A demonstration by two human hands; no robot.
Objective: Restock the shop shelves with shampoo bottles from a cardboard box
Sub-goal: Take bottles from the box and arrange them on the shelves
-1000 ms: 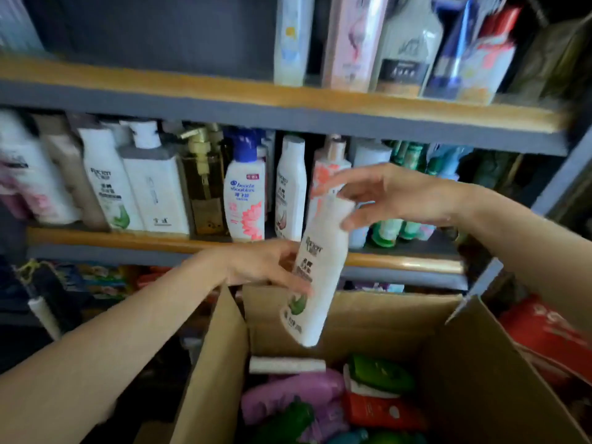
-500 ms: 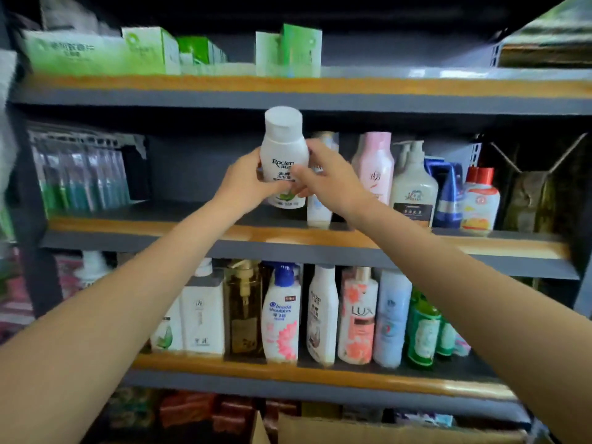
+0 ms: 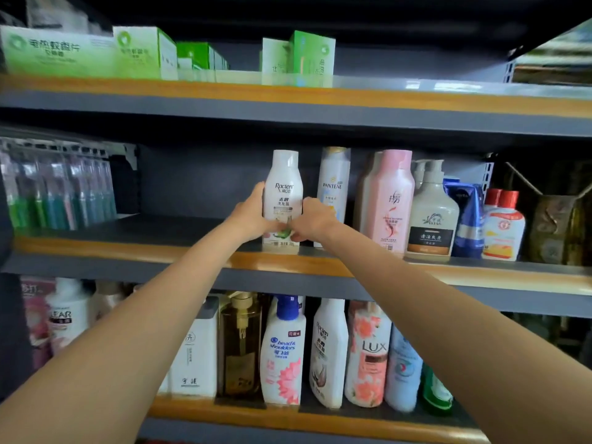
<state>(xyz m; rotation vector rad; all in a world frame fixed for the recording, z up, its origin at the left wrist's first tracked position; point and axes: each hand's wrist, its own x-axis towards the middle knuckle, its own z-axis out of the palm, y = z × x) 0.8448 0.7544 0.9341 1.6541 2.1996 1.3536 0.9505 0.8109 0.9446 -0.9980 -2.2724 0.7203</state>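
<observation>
A white Ractern shampoo bottle (image 3: 283,193) stands upright on the middle shelf (image 3: 198,249), cap up, label facing me. My left hand (image 3: 251,216) grips its lower left side and my right hand (image 3: 312,219) grips its lower right side. Just to the right of it stands a Pantene bottle (image 3: 333,184). The cardboard box is out of view.
Right of the Pantene stand a pink bottle (image 3: 392,200), a pump bottle (image 3: 432,216) and a red-capped bottle (image 3: 503,225). Toothbrush packs (image 3: 57,187) hang at the left; bare shelf lies between them and my hands. Green boxes (image 3: 141,52) fill the top shelf, several bottles the lower shelf (image 3: 288,347).
Both hands lifted the white bottle from above the box up to the middle shelf, turned it upright, and have now lowered it until its base rests on the shelf.
</observation>
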